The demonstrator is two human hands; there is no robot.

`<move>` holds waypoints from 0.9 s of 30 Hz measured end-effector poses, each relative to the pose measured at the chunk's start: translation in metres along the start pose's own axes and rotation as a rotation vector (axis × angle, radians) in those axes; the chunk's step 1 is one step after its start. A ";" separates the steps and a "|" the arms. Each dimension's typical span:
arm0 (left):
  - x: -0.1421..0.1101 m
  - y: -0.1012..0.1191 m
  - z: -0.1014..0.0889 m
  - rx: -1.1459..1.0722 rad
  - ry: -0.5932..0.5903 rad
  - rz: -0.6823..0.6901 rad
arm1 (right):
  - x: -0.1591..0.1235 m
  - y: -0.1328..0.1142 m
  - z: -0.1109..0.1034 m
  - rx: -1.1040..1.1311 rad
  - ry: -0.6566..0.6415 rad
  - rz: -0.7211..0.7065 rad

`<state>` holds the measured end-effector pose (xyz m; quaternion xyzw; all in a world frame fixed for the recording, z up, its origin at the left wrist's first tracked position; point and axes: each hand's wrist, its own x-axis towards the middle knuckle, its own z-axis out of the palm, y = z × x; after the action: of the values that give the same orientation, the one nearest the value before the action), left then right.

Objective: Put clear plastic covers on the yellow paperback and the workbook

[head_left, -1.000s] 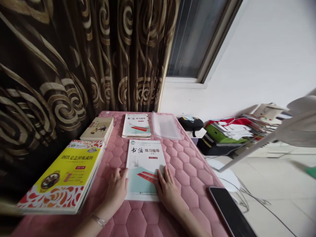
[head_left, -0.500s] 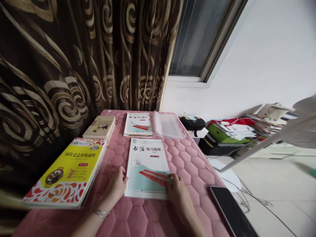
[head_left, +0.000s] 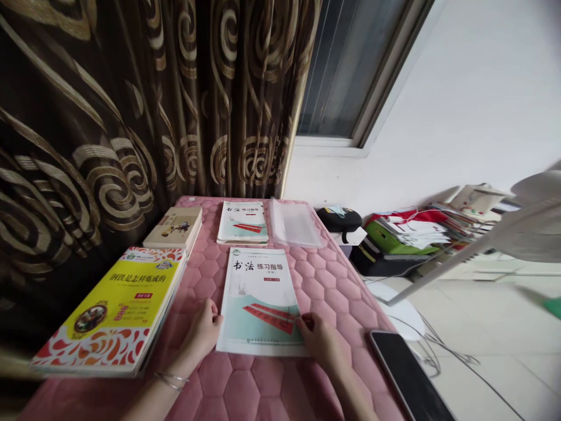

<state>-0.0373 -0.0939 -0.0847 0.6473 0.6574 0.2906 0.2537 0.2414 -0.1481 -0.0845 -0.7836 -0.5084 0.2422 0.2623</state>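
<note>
A: Where's the book the hands are on?

B: That calligraphy workbook (head_left: 259,301) lies flat on a pink quilted mat (head_left: 337,292), close to the near edge of the view, between the two hands.

A: Which way does it point?

B: Its long axis runs away from the person, with the title at the far end and upright to them. The bottom edge is nearest the person. It looks roughly square to the mat, though the wide lens makes any slight skew hard to judge.

A: And the hands, are they holding it?

B: Neither one is clenched. The left grip (head_left: 201,333) is relaxed, with its fingers against the book's left edge. The right grip (head_left: 319,342) rests at the lower right edge, fingers curled lightly. I see no real grasp, just contact from both sides.

A: How far along do things look?

B: The workbook sits alone in front. A second copy (head_left: 242,223) lies beyond it, beside a clear plastic folder (head_left: 294,223). A yellow book (head_left: 111,310) and a tan book (head_left: 173,229) lie to the left, and neither hand touches those. Nothing here shows what remains.
</note>
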 end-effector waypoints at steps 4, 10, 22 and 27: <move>0.001 0.000 0.000 0.018 0.009 -0.002 | -0.002 -0.018 -0.014 -0.109 -0.107 0.024; -0.003 0.005 0.000 0.053 -0.040 -0.011 | -0.006 -0.018 -0.006 -0.342 -0.094 -0.013; -0.016 0.012 0.004 0.278 -0.110 0.042 | -0.012 -0.004 0.011 -0.434 -0.010 -0.051; -0.021 0.025 -0.001 0.513 -0.170 0.079 | -0.012 0.001 0.013 -0.441 -0.021 -0.046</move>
<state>-0.0193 -0.1153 -0.0672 0.7375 0.6603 0.0687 0.1244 0.2295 -0.1569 -0.0931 -0.8077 -0.5694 0.1273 0.0845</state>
